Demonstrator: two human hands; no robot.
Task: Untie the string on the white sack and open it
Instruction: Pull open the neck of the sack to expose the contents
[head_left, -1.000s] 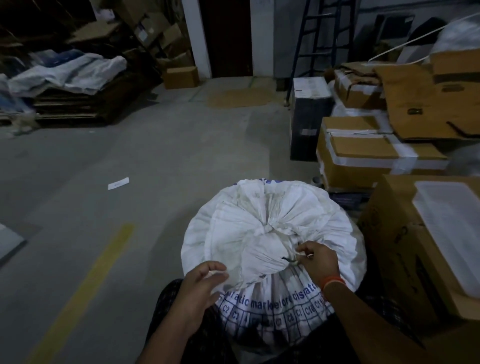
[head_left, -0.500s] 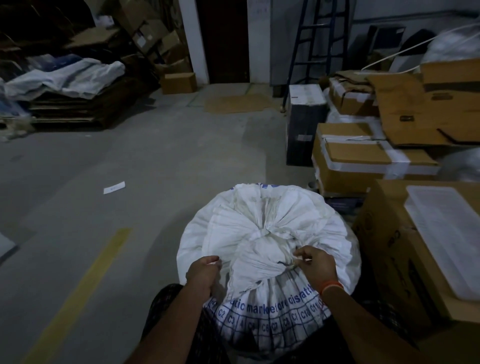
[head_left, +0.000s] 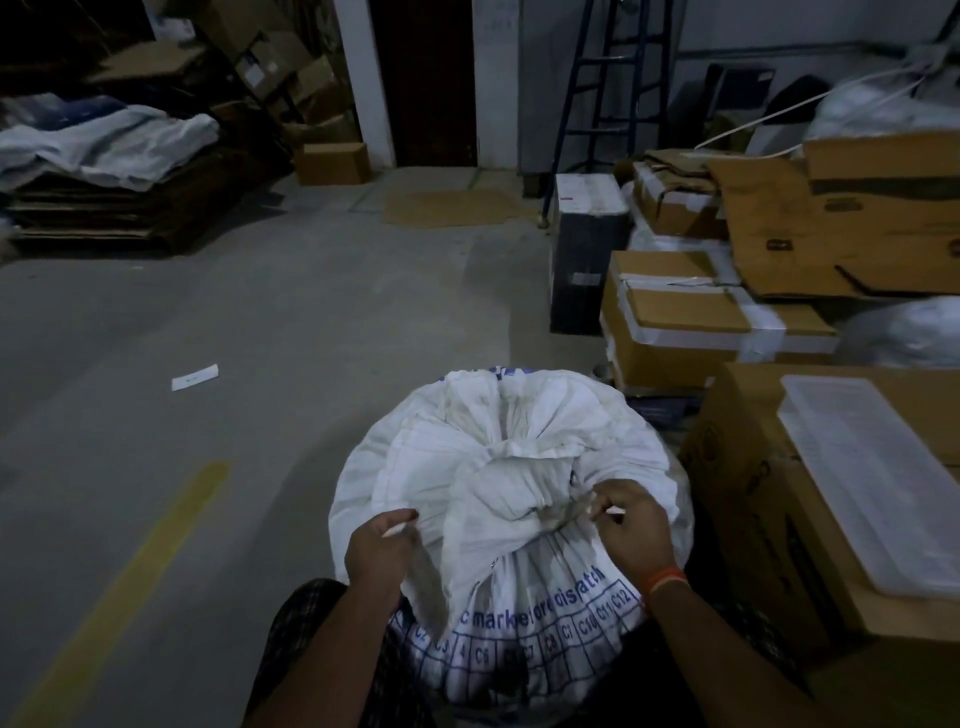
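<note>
A full white woven sack (head_left: 519, 415) with blue printed lettering stands on the floor right in front of me, its mouth gathered into a bunched knot (head_left: 511, 452) at the top. My left hand (head_left: 382, 551) grips a fold of the sack on its near left side. My right hand (head_left: 631, 530), with an orange band at the wrist, pinches a thin string (head_left: 571, 512) just right of the gathered flap. The string itself is dim and mostly hidden in the folds.
Cardboard boxes (head_left: 691, 312) are stacked close on the right, one bearing a clear plastic lid (head_left: 872, 478). A blue ladder (head_left: 613, 83) stands at the back. Flattened cartons and sheets (head_left: 104, 156) lie far left. A yellow line (head_left: 130, 582) and paper slip (head_left: 195, 376) mark the concrete floor.
My left hand moved from open beside the sack to gripping its cloth. My right hand stayed at the string, pulling slightly outward to the right.
</note>
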